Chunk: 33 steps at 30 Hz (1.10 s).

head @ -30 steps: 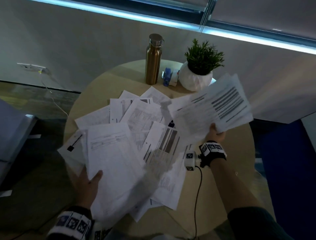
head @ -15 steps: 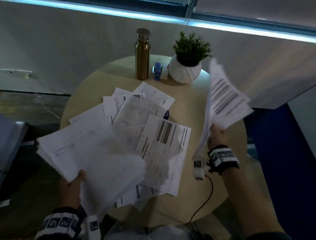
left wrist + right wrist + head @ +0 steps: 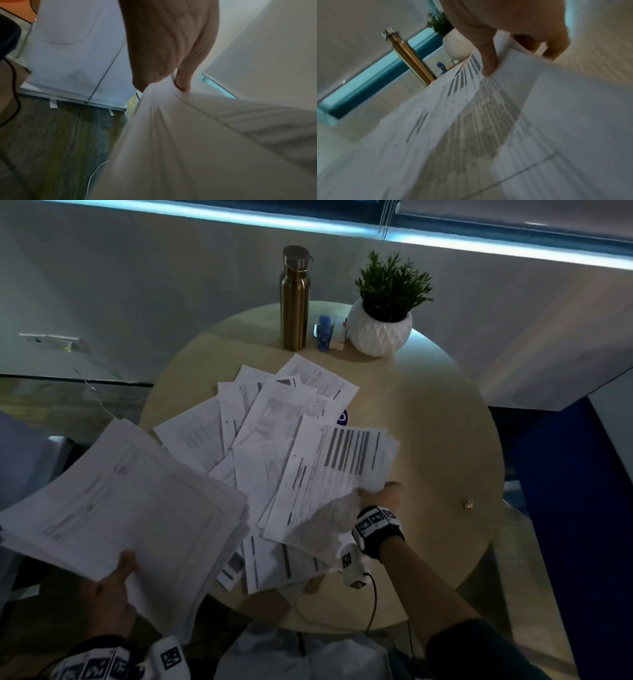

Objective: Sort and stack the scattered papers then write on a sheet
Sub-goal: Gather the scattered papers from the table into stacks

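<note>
My left hand (image 3: 116,583) grips a thick stack of white sheets (image 3: 126,501) by its near edge, held up off the table's left side; the left wrist view shows my left thumb (image 3: 183,81) pressing on the blurred stack (image 3: 197,142). My right hand (image 3: 380,496) holds a smaller bundle of printed sheets (image 3: 335,474), the top one with dark bars, low over the loose papers (image 3: 267,419) that lie fanned on the round wooden table (image 3: 428,422). In the right wrist view my right thumb (image 3: 488,63) lies on top of that bundle (image 3: 471,121).
At the table's far side stand a gold metal bottle (image 3: 294,302), a small blue object (image 3: 323,332) and a potted plant in a white pot (image 3: 380,332). A small binder clip (image 3: 469,504) lies near the right edge. A blue panel (image 3: 565,525) stands to the right.
My right hand has swung its bundle from upright at the right down and left over the loose papers. My left hand has lifted its stack higher and further left.
</note>
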Tool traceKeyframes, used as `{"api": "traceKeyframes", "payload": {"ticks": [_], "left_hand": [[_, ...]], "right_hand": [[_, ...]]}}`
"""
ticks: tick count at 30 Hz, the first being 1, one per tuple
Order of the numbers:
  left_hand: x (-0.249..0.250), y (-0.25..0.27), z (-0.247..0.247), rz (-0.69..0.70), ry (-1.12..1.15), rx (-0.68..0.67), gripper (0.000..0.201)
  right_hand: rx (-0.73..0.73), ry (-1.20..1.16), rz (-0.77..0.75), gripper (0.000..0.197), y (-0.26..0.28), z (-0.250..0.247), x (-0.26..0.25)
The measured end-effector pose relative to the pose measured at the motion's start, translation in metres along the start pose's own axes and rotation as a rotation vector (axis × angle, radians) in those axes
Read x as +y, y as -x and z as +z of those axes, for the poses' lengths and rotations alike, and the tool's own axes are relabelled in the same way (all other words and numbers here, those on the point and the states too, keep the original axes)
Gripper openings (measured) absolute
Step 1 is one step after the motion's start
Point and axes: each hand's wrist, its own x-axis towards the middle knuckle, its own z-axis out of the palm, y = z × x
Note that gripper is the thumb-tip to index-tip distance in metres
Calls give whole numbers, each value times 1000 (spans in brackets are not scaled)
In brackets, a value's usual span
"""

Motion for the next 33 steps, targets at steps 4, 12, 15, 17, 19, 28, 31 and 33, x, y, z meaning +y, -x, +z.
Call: {"api": "traceKeyframes", "payload": {"ticks": [4, 12, 15, 17, 19, 28, 31, 33], "left_hand": [[-11, -9, -19, -25, 16, 32, 52], [-29, -15, -33, -131, -17, 56, 58], [-30, -14, -27, -180, -44, 51, 55], [-29, -14, -23, -164, -36, 55, 54], [-30, -13, -20, -135, -15, 55, 53], [-41, -18, -24, -116, -92, 39, 54], [-43, -18, -19, -115, -223, 11, 53], [-42, -15, -13, -116, -344, -10, 52]], "right_hand": [[-20, -110, -99, 26, 0, -14, -3], [-298, 291, -269, 29, 19, 5, -6], [-266, 483, -265, 24, 33, 34, 5], [-250, 504, -236, 28, 38, 44, 10], [-256, 477, -209, 32, 42, 48, 7], [-360, 323, -166, 49, 38, 46, 2], [-359, 295, -226, 17, 37, 41, 5], [-345, 256, -239, 18, 38, 39, 7]]}}
